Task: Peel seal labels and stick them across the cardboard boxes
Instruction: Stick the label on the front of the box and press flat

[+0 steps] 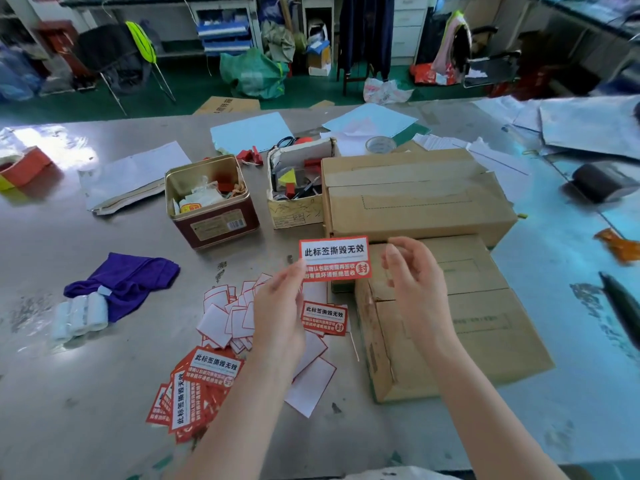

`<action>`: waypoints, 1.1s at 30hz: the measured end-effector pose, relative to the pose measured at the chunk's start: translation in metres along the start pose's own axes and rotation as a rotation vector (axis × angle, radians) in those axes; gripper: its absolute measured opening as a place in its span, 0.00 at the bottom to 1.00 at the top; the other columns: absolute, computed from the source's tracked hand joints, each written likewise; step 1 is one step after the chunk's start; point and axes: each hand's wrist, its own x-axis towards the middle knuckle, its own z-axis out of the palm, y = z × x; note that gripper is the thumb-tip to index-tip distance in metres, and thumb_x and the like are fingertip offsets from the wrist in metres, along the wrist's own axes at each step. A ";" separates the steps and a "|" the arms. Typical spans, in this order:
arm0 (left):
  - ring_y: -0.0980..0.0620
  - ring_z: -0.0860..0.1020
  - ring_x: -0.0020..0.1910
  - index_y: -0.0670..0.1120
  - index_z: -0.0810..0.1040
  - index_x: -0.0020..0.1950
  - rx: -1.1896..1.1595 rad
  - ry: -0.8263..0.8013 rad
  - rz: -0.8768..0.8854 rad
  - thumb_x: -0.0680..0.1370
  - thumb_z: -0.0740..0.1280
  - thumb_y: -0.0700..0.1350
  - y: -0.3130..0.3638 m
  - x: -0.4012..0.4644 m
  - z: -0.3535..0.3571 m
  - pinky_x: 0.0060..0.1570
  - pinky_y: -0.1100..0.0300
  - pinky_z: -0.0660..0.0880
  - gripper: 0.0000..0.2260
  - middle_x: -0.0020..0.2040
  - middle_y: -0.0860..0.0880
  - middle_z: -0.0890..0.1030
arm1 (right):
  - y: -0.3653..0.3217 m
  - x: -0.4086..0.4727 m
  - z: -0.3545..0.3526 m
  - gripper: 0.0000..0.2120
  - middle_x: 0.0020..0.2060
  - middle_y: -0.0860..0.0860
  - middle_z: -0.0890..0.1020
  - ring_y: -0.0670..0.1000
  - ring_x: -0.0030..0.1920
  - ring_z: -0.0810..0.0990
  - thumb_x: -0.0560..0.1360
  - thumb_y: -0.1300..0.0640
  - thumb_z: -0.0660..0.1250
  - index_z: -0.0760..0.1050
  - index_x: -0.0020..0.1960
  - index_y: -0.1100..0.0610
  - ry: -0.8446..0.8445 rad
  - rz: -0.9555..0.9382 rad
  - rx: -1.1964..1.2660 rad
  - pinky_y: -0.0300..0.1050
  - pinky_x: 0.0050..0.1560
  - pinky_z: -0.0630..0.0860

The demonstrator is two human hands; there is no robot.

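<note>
Holding one seal label [334,258] by its lower left corner in my left hand [278,306], long axis level. My right hand [414,278] is empty, fingers loosely curled, just beside its right edge. The nearest cardboard box [460,317] lies below, under my right hand, the nearer one.

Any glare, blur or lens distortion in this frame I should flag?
Head view: window glare washes out the metal table at far left; wide-angle bending curves the table edges and background; the held seal label prints sharp in the left hand; the right hand fingertips look slightly motion-blurred.
</note>
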 end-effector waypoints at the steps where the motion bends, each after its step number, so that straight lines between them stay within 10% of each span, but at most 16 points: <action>1: 0.57 0.78 0.46 0.47 0.81 0.43 -0.048 -0.005 -0.061 0.77 0.66 0.46 -0.003 -0.002 0.002 0.44 0.65 0.69 0.06 0.42 0.50 0.84 | 0.003 0.001 -0.005 0.07 0.44 0.46 0.81 0.46 0.48 0.79 0.78 0.51 0.60 0.74 0.54 0.50 -0.004 0.022 -0.028 0.47 0.49 0.78; 14: 0.56 0.76 0.39 0.47 0.79 0.42 -0.150 0.091 -0.241 0.75 0.68 0.45 -0.042 -0.029 0.033 0.41 0.64 0.69 0.04 0.34 0.51 0.83 | 0.016 0.004 -0.038 0.18 0.30 0.48 0.79 0.43 0.27 0.74 0.79 0.50 0.58 0.77 0.41 0.62 -0.153 0.019 -0.242 0.29 0.24 0.67; 33: 0.54 0.75 0.38 0.47 0.80 0.46 0.216 0.245 0.024 0.76 0.67 0.48 -0.070 -0.030 0.048 0.31 0.70 0.67 0.06 0.40 0.50 0.81 | 0.043 0.016 -0.050 0.15 0.29 0.46 0.72 0.42 0.30 0.68 0.79 0.54 0.60 0.73 0.36 0.59 -0.131 -0.257 -0.549 0.30 0.34 0.66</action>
